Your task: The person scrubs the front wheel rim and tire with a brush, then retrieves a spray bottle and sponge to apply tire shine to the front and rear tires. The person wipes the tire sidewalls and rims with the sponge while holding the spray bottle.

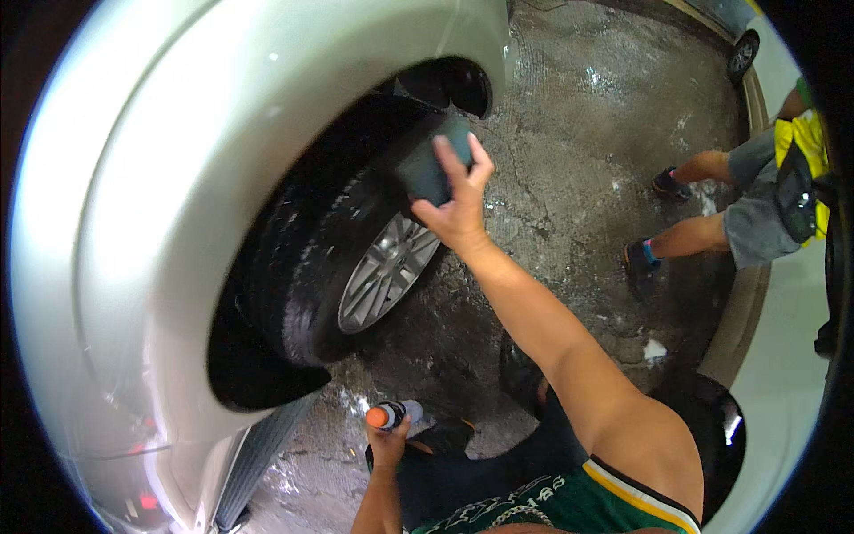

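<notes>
My right hand (460,200) grips a dark green sponge (427,163) against the upper part of a black tire (327,240). The sponge and fingertips are slightly blurred. Inside the tire is a silver multi-spoke wheel rim (390,270). Around it curves the wheel arch of a silver-white car (167,220). Low and near my body, my left hand (387,444) is closed around a plastic bottle (405,412) with an orange cap. The bottle's label is too small to make out.
Wet, rough concrete floor (554,147) spreads beside the wheel, with patches of white foam (654,349). At the right stands another person (760,200) in grey shorts and dark shoes. Behind that person is a second light-coloured car (784,320). A dark running board (260,460) lies along the first car's lower side.
</notes>
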`<state>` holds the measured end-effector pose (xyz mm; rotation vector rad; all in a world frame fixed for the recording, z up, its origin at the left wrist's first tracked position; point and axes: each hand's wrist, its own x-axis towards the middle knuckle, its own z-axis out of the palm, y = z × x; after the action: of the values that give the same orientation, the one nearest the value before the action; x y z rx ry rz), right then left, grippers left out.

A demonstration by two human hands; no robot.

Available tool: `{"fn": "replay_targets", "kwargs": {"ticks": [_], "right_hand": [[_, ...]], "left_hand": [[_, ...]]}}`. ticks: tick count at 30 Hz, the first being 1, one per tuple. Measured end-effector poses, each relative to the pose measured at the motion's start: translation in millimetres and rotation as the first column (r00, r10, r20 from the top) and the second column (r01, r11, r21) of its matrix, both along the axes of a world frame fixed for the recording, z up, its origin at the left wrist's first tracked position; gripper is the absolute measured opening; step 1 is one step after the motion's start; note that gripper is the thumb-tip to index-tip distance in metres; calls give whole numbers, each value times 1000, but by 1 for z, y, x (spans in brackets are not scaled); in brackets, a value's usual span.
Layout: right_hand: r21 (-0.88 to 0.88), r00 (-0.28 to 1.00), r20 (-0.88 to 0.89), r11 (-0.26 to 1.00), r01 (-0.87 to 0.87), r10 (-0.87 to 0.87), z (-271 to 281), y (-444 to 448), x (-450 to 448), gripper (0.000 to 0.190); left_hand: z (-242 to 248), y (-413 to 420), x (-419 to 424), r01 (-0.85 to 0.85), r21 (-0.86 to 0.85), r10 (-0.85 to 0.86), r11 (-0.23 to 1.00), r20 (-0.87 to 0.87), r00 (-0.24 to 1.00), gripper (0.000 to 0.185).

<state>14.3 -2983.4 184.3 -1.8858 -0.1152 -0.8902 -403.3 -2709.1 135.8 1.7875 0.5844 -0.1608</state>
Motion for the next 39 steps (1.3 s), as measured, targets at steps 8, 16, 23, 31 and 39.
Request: {"fn": "replay_targets", "kwargs": {"ticks": [8, 16, 23, 31, 39], "right_hand": [[217, 947, -248, 941, 261, -206, -108, -65, 84, 71], [-166, 951, 307, 986, 17, 36, -142, -43, 94, 86], [-75, 897, 421, 981, 179, -132, -222, -72, 88, 84], [-232, 917, 393, 959, 164, -62, -260, -73, 77, 79], [-308, 941, 327, 932, 189, -83, -265, -83, 98, 75]], "left_hand": [[-137, -3, 60, 281, 123, -292, 952, 80, 953, 61], [-136, -34, 125, 496, 29, -491, 868, 201, 848, 61], [-156, -26, 135, 491, 80, -490, 868, 303, 817, 64], [-167, -17, 138, 429, -77, -397, 900, 262, 880, 63], [-168, -12, 135, 392, -44, -377, 919, 195, 905, 65]]}}
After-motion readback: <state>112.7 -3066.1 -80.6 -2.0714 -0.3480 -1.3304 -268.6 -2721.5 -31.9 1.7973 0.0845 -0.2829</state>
